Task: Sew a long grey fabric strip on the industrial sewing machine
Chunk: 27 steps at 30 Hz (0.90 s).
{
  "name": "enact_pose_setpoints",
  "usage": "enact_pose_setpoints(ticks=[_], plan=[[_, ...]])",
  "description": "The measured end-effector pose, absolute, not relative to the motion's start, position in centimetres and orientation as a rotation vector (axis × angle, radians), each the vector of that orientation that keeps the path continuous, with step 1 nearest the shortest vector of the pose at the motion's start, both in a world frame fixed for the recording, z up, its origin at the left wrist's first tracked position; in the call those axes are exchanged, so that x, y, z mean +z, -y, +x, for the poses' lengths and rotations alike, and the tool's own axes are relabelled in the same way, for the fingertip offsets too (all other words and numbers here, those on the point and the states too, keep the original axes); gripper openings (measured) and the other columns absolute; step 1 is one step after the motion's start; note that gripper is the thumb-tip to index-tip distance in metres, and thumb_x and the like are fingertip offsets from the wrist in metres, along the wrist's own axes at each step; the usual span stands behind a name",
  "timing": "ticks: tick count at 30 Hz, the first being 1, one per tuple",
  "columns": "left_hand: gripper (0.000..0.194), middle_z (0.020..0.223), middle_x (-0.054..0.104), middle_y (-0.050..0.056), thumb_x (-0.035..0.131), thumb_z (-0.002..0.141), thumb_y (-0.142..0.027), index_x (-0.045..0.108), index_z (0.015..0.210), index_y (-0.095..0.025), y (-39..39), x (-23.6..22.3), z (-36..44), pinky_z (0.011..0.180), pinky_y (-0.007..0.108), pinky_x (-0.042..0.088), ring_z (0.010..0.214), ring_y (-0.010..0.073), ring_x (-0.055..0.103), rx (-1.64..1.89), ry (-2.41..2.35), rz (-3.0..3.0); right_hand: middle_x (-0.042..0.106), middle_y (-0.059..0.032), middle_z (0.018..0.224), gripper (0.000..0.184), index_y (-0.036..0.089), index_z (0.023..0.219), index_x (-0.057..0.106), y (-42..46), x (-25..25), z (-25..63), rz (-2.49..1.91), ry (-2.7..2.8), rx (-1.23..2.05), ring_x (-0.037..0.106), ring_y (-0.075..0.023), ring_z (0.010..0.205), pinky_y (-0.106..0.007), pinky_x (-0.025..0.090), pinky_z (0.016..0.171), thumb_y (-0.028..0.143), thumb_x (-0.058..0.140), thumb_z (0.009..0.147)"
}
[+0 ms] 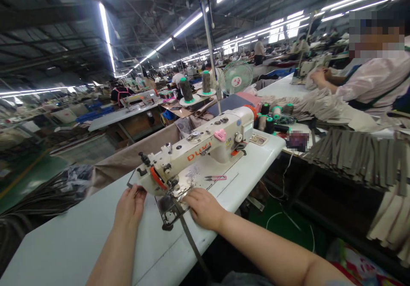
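A cream sewing machine stands on a white table. A narrow grey fabric strip runs from under the needle area back over the table's front edge. My left hand rests on the table just left of the needle, fingers curled under the machine head; what they touch is hidden. My right hand lies flat on the strip by the needle plate, fingers stretched toward the presser foot.
Pink thread snips lie on the table behind my right hand. Thread cones and a small fan stand behind the machine. At right, another person works beside stacks of grey strips.
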<state>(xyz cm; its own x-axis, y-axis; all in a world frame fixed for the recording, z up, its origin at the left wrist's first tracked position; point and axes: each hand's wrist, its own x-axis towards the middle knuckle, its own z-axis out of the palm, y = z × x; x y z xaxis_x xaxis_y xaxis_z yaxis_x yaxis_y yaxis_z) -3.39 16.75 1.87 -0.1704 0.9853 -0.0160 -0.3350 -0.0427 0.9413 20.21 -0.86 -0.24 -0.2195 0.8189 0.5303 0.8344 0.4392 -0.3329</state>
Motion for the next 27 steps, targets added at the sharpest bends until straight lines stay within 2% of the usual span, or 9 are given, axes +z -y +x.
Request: enact_pose_setpoints(ticks=[4,7,9,14,18,22,24,25,27], plan=[[0.019,0.066,0.061,0.001,0.049,0.098,-0.015,0.068,0.099,-0.013,-12.3,1.2,-5.8,0.076,0.032,0.065,0.065,0.0133,0.065,1.460,-1.077,0.654,0.071,-0.0133,0.122,0.033,0.017,0.119,0.068,1.6,-0.3,22.3,-1.607,1.812,-0.068,0.059,-0.0281,0.118,-0.042,0.046,0.108,0.006,0.055,0.091],[0.020,0.068,0.062,0.000,0.051,0.100,-0.014,0.069,0.107,-0.012,-8.2,0.4,-5.9,0.075,0.026,0.063,0.067,0.0123,0.067,1.481,-1.129,0.631,0.065,-0.0201,0.130,0.027,0.014,0.121,0.068,1.8,-0.2,24.5,-1.824,1.646,-0.127,0.055,-0.0356,0.123,-0.054,0.043,0.108,0.013,0.059,0.095],[0.019,0.071,0.064,0.000,0.055,0.100,-0.017,0.070,0.110,-0.013,-5.8,-0.1,-5.5,0.078,0.025,0.063,0.071,0.0123,0.068,1.470,-1.128,0.649,0.062,-0.0225,0.134,0.028,0.013,0.123,0.067,1.7,-0.1,25.6,-1.948,1.588,-0.164,0.053,-0.0387,0.126,-0.057,0.042,0.108,0.019,0.064,0.096],[0.015,0.105,0.072,0.005,0.069,0.094,-0.026,0.072,0.102,-0.013,-2.1,-1.3,-4.2,0.092,0.032,0.062,0.077,0.0104,0.068,1.513,-1.096,0.729,0.069,-0.0101,0.120,0.021,0.017,0.117,0.068,1.1,-0.2,26.6,-2.120,1.629,-0.190,0.063,-0.0286,0.114,-0.048,0.053,0.098,0.030,0.067,0.100],[0.031,0.123,0.069,0.010,0.076,0.090,-0.044,0.071,0.094,-0.013,-0.3,-1.8,-3.5,0.102,0.039,0.058,0.087,0.0136,0.070,1.486,-1.092,0.847,0.071,-0.0059,0.110,0.014,0.017,0.108,0.070,0.9,0.2,26.5,-2.137,1.710,-0.163,0.067,-0.0238,0.105,-0.045,0.055,0.096,0.029,0.066,0.102],[0.045,0.120,0.071,0.014,0.069,0.092,-0.057,0.070,0.096,-0.013,1.3,-1.6,-3.1,0.106,0.043,0.055,0.102,0.0212,0.071,1.416,-1.135,0.970,0.070,-0.0085,0.104,0.009,0.014,0.100,0.068,1.3,0.9,26.4,-2.085,1.754,-0.063,0.066,-0.0262,0.103,-0.046,0.052,0.096,0.017,0.060,0.102],[0.049,0.106,0.073,0.011,0.067,0.093,-0.059,0.069,0.112,-0.014,1.8,-1.5,-2.9,0.103,0.044,0.056,0.098,0.0218,0.072,1.393,-1.163,1.020,0.070,-0.0185,0.099,0.019,0.012,0.096,0.068,1.1,1.2,26.2,-2.027,1.764,0.024,0.066,-0.0308,0.099,-0.046,0.050,0.092,0.012,0.049,0.102],[0.052,0.100,0.073,0.009,0.066,0.093,-0.060,0.068,0.117,-0.014,2.0,-1.4,-2.9,0.103,0.044,0.056,0.097,0.0221,0.072,1.383,-1.176,1.041,0.070,-0.0214,0.098,0.024,0.012,0.097,0.067,1.0,1.3,26.0,-2.003,1.757,0.076,0.066,-0.0325,0.095,-0.046,0.049,0.089,0.015,0.043,0.103],[0.055,0.097,0.074,0.008,0.063,0.095,-0.061,0.067,0.125,-0.016,2.4,-1.3,-2.8,0.101,0.043,0.057,0.095,0.0222,0.073,1.359,-1.218,1.070,0.071,-0.0187,0.090,0.028,0.016,0.098,0.064,0.9,1.6,25.2,-1.928,1.770,0.221,0.067,-0.0319,0.085,-0.043,0.050,0.078,0.021,0.037,0.103]])
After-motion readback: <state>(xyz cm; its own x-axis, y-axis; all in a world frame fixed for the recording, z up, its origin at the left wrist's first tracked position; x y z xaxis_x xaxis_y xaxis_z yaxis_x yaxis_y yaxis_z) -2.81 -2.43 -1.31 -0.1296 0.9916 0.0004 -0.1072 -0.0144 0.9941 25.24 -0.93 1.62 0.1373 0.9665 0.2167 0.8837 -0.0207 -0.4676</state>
